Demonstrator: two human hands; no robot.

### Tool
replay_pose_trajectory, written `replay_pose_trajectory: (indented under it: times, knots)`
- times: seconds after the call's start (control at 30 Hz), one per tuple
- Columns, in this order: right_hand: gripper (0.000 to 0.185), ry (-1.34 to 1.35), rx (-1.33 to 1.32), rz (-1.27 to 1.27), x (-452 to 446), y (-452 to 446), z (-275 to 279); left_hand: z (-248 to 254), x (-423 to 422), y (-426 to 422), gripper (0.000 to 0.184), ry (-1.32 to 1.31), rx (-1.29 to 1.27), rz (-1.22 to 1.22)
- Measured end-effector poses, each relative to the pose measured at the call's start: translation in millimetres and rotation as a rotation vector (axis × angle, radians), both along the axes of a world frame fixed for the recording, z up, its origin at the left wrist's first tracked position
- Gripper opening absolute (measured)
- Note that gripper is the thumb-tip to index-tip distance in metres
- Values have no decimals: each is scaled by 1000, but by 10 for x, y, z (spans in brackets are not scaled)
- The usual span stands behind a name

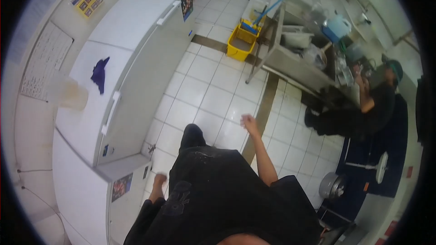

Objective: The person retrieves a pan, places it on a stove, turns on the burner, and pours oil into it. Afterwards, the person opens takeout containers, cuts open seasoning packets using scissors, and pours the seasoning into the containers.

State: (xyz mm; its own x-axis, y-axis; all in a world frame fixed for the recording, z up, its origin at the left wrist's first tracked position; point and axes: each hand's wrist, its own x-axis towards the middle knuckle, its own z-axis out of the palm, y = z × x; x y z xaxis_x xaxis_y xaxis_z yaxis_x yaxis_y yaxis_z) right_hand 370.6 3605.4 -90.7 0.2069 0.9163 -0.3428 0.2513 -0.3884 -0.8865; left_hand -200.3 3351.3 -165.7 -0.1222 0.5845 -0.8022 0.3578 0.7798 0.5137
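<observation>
My left hand (160, 179) hangs low beside my dark shirt, near the front of a white chest freezer; its fingers are too small and blurred to make out. Over the white tiled floor (206, 81), my right hand (248, 122) is held out on a bent arm, with its fingers loosely curled. What it holds, if anything, does not show. One dark shoe (193, 134) steps forward between the two hands. Neither hand touches the freezer (145, 79) or the sink counter.
A purple cloth (100, 75) and a cloudy container (72, 93) sit on the freezers. Ahead stands a yellow mop bucket (240, 45) with a blue-handled mop. At right, a person (381, 109) works at a metal sink (290, 56) full of dishes. A metal pot (331, 186) is lower right.
</observation>
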Motion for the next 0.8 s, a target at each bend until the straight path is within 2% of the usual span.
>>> replay_pose_trajectory:
  times: [0.03,0.07,0.13,0.2,0.23,0.3,0.33,0.37,0.4,0.43,0.47,0.5,0.53,0.63,0.73,0.8]
  knots:
    - [26,66,73,9,-89,684,529,-193,-178,33,17,487,-546,-570]
    - [25,135,146,22,-162,1298,901,-132,-359,208,19,431,-672,-608]
    - [26,165,198,3,-192,2328,1113,-124,-592,824,23,228,-679,-397]
    - [27,198,229,-18,-220,3014,895,-352,-798,1854,28,95,-572,-223]
    - [27,187,164,-48,-166,3290,519,-352,-807,2528,30,68,-443,-212]
    - [29,156,-20,-49,-55,3609,43,-880,-527,3858,27,670,78,-390]
    - [29,152,-139,-34,-67,3556,-153,-489,-405,4751,34,695,153,-733]
    - [36,-41,-152,19,3,3495,-532,-508,-331,5608,29,685,316,-897]
    - [39,-274,-73,171,86,3346,-928,-310,-107,6451,23,648,507,-954]
    - [43,-521,18,293,167,3207,-1308,-61,200,7258,26,615,702,-788]
    - [41,-172,-126,228,126,3093,-900,40,476,8006,31,566,776,-636]
    - [41,-97,-275,204,143,3113,-843,746,932,8729,35,365,598,-379]
    - [40,-98,-427,185,197,3209,-887,753,1192,9437,34,241,580,-266]
    - [39,-103,-697,137,489,3836,-1010,1408,1938,11050,26,50,795,-286]
    - [38,-142,-688,164,781,5116,-1170,1463,2466,12003,24,61,826,-328]
    - [37,-188,-501,221,1005,6220,-1219,1540,2631,12548,24,119,795,-406]
